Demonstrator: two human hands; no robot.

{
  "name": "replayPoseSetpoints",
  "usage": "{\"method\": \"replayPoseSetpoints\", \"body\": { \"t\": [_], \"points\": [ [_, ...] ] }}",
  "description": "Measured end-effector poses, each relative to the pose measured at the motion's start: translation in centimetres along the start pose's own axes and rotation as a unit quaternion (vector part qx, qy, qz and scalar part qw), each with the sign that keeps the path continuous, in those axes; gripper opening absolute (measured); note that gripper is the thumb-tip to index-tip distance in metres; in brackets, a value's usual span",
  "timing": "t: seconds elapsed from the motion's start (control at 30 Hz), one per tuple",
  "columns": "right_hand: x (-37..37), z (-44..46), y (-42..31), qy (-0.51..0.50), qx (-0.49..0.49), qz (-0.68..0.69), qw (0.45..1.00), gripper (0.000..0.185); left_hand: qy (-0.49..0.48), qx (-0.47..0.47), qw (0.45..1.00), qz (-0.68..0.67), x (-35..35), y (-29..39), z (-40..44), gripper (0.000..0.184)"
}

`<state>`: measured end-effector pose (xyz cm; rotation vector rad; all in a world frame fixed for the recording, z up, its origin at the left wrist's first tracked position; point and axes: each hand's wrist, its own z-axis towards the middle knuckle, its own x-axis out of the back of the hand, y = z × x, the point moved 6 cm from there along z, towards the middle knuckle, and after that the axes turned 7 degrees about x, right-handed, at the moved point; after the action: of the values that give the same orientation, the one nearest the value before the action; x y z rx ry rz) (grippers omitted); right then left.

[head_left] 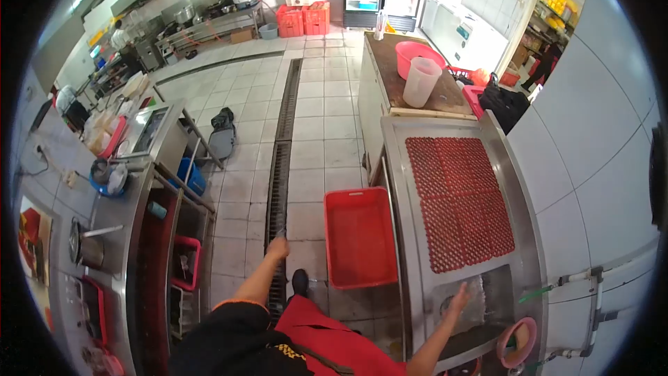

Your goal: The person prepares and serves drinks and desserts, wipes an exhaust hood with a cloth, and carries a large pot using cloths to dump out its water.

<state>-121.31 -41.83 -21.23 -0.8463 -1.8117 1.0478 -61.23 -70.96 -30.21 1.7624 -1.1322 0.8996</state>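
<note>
Head view, nearest first: a pink bucket (502, 350) stands at the near right corner of the steel sink (417, 306). The right hand (460, 299) reaches over the sink, its fingers partly bent against or just beside a clear item (476, 296), perhaps plastic; I cannot tell whether that grip has hold of it. The left hand (278, 247) hangs well apart, above the floor grate (280, 160), fingers curled in; whether anything is inside that grip, I cannot tell either. Handling the clear item seems the step in hand. It would go best low within the sink walls, with the left hand brought across to steady it. The raised rim, the bucket and the wall pipes (595, 313) crowd the right side; red perforated mats (460, 202) border the far edge. A red tub (358, 237) beside the sink narrows the footing, while the tiled floor (306, 132) farther left offers room to turn. Beyond, a wooden-topped desk (383, 56) carries a translucent pitcher (421, 82) and a pink bowl (403, 63).
</note>
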Motion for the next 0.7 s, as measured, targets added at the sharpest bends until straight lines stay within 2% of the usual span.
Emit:
{"method": "replayPoseSetpoints", "body": {
  "t": [0.03, 0.07, 0.1, 0.13, 0.17, 0.23, 0.27, 0.33, 0.37, 0.43, 0.47, 0.5, 0.53, 0.57, 0.63, 0.7],
  "points": [
    [0.4, -1.3, -1.5, 0.097, 0.058, -0.228, 0.967, 0.078, -0.07, 0.024, 0.997, -0.011, -2.1, -6.2, 0.9, 0.028],
    [-0.4, -3.4, -4.0, 0.184, 0.111, -0.438, 0.873, 0.073, -0.134, 0.051, 0.989, -0.021, -3.5, -12.7, 2.0, 0.028],
    [-1.7, -3.3, -4.1, 0.156, 0.184, -0.298, 0.924, 0.067, -0.219, 0.141, 0.911, -0.318, -4.3, -18.5, 1.6, 0.03],
    [-2.9, -3.6, -4.1, 0.124, 0.25, -0.152, 0.948, 0.062, -0.206, 0.235, 0.861, -0.401, -5.8, -23.5, 1.8, 0.03],
    [-5.8, -5.8, -5.8, 0.208, 0.245, -0.211, 0.923, 0.059, -0.107, 0.235, 0.846, -0.467, -3.4, -25.6, 0.5, 0.028],
    [-10.1, -11.1, -10.9, 0.353, 0.238, -0.351, 0.834, 0.053, -0.08, 0.287, 0.837, -0.459, -0.6, -30.1, -0.9, 0.02],
    [-13.8, -12.4, -12.4, 0.383, 0.322, -0.325, 0.802, 0.046, -0.063, 0.318, 0.834, -0.447, 1.2, -31.3, -1.5, 0.017],
    [-23.0, -15.1, -15.6, 0.354, 0.348, -0.306, 0.812, 0.045, -0.011, 0.381, 0.818, -0.43, 6.1, -33.2, -0.6, 0.011],
    [-27.9, -17.1, -17.1, 0.298, 0.411, -0.303, 0.807, 0.044, 0.036, 0.415, 0.838, -0.353, 7.7, -34.3, 0.2, 0.021],
    [-36.8, -19.8, -19.7, 0.198, 0.532, -0.28, 0.774, 0.043, 0.089, 0.364, 0.908, -0.186, 8.6, -38.5, 5.1, 0.034],
    [-42.2, -17.2, -16.7, 0.029, 0.519, -0.248, 0.818, 0.041, 0.108, 0.333, 0.932, -0.098, 8.7, -39.4, 7.4, 0.041],
    [-47.0, -14.9, -12.4, -0.141, 0.486, -0.221, 0.834, 0.038, 0.097, 0.349, 0.927, -0.101, 8.4, -39.7, 8.2, 0.043],
    [-50.1, -13.2, -8.8, -0.28, 0.155, -0.162, 0.933, 0.032, 0.082, 0.364, 0.922, -0.102, 7.6, -39.7, 9.1, 0.045],
    [-53.1, -14.5, -5.2, -0.375, -0.199, -0.088, 0.901, 0.027, 0.07, 0.377, 0.918, -0.105, 6.9, -39.3, 10.7, 0.048],
    [-56.9, -13.3, -5.4, -0.299, -0.089, -0.075, 0.947, 0.021, 0.05, 0.396, 0.911, -0.105, 7.0, -38.7, 14.8, 0.052],
    [-61.1, -7.4, -2.7, -0.263, 0.083, -0.217, 0.936, 0.036, 0.025, 0.41, 0.904, -0.118, 8.1, -38.1, 19.2, 0.052]
  ]
}}
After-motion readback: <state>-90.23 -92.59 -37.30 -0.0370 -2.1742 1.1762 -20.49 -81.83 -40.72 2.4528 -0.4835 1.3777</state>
